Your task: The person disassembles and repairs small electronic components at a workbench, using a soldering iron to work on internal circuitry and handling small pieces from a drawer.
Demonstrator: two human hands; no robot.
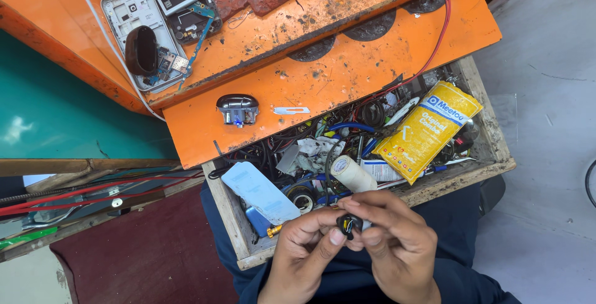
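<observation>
A small black part (349,224) with tiny coloured wires sits pinched between the fingertips of both hands, low in the view. My left hand (302,254) grips it from the left with thumb and forefinger. My right hand (397,242) closes over it from the right and above. Both hands hover over the front edge of an open wooden drawer (233,217), above my dark blue trousers. Most of the part is hidden by my fingers.
The drawer holds a yellow packet (428,129), a cream tape roll (351,174), a pale blue flat case (259,191) and tangled cables. On the orange bench (347,68) lie an opened phone (139,34), a small metal part (237,109), a blade (292,110) and a red wire (442,28).
</observation>
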